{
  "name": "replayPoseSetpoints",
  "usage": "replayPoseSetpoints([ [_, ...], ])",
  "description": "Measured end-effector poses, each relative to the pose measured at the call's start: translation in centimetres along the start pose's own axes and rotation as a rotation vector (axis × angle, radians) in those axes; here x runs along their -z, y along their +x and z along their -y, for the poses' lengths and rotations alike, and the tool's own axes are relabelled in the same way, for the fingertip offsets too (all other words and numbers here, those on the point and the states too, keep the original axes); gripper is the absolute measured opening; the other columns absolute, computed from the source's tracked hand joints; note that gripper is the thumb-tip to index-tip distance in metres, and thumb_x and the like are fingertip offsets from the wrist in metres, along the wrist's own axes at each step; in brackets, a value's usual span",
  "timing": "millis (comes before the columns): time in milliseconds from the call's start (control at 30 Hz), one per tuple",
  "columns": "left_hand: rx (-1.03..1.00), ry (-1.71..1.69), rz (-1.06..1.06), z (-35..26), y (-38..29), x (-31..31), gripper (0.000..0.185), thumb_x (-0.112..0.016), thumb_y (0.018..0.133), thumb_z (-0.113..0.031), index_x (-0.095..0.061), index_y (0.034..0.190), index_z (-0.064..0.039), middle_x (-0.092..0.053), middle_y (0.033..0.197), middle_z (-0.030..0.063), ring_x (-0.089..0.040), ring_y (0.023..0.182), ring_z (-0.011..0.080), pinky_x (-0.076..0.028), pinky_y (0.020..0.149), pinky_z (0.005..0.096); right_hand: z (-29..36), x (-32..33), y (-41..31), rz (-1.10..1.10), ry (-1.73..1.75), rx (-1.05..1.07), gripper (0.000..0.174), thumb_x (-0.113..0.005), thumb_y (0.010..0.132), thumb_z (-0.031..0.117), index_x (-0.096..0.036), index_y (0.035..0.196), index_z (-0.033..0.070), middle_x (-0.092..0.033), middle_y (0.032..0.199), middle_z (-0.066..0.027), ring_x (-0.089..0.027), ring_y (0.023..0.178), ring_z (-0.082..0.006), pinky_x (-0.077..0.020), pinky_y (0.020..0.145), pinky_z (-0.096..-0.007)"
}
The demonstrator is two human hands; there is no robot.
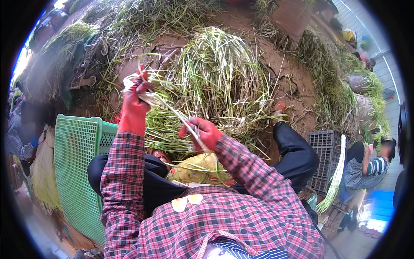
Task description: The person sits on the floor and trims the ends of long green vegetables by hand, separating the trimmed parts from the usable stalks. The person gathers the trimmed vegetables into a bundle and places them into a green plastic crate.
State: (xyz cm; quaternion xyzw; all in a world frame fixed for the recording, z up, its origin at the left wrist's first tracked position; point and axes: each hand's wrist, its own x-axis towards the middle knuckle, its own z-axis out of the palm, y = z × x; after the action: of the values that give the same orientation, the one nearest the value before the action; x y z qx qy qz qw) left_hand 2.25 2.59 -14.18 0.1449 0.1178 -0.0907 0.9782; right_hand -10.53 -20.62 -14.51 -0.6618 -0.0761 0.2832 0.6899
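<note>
My left hand [134,105], in a red glove, is raised on the left and closed around several pale stalks [154,98], with thin green ends curling past the fingers. One long whitish stalk [176,111] slants from there down to my right hand [204,130]. That hand, also red-gloved, pinches the stalk's lower part between thumb and fingers. Behind both hands stands a big heap of long green and straw-coloured stalks [223,77], its tops drooping over. More green stalks [169,129] lie flat beneath my hands. Between my legs is a yellow patterned cloth bundle [197,168].
A green plastic crate [77,162] stands at my left, a dark slatted crate [323,155] at my right. Beside the latter leans a bundle of pale stalks [336,174]. A person [372,168] sits at far right, another [21,129] at far left. Stalk piles [326,87] line the floor.
</note>
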Motion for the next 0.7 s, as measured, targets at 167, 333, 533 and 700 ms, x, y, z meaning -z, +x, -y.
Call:
replayPoseSetpoints([
  [167,-0.288,0.074,-0.132,-4.1,1.7,1.3,0.036,-0.05,0.09,-0.004,-0.056,0.126,-0.009,-0.064,0.1,0.0119,-0.045,0.054,0.0093,-0.044,0.053,0.0204,-5.4,7.3,-10.3,-0.089,-0.238,-0.163,0.026,-0.047,0.095,0.022,-0.067,0.091,0.007,-0.059,0.075,0.0,-0.052,0.071,-0.0104,-0.0441,0.068,-0.0255],
  [333,-0.316,0.146,-0.151,-4.4,2.2,1.8,0.037,-0.05,0.091,-0.004,-0.054,0.128,-0.012,-0.064,0.102,0.0111,-0.045,0.053,0.0088,-0.045,0.051,0.0197,-8.2,17.5,-18.6,-0.234,-0.871,-0.778,0.024,-0.051,0.093,0.019,-0.061,0.105,0.001,-0.067,0.093,-0.0089,-0.06,0.08,-0.0141,-0.0483,0.075,-0.0276],
  [533,-0.172,0.102,0.03,-2.3,-0.1,-0.3,0.04,-0.054,0.092,-0.01,-0.048,0.132,-0.01,-0.064,0.1,0.0119,-0.044,0.052,0.0062,-0.046,0.051,0.0184,-5.6,15.8,-15.9,-0.236,-1.594,-0.465,0.047,-0.06,0.083,0.025,-0.05,0.128,0.014,-0.058,0.12,-0.0069,-0.052,0.116,-0.0233,-0.0412,0.097,-0.0418],
  [700,-0.044,0.676,0.02,4.6,-4.0,-1.8,0.038,-0.059,0.091,-0.012,-0.05,0.126,-0.003,-0.066,0.089,0.0039,-0.039,0.049,0.0003,-0.04,0.047,0.0137,-1.7,8.0,-4.3,-0.284,-0.446,-0.01,0.032,-0.048,0.096,0.024,-0.055,0.124,0.01,-0.062,0.117,-0.0134,-0.062,0.101,-0.0242,-0.049,0.094,-0.0353],
])
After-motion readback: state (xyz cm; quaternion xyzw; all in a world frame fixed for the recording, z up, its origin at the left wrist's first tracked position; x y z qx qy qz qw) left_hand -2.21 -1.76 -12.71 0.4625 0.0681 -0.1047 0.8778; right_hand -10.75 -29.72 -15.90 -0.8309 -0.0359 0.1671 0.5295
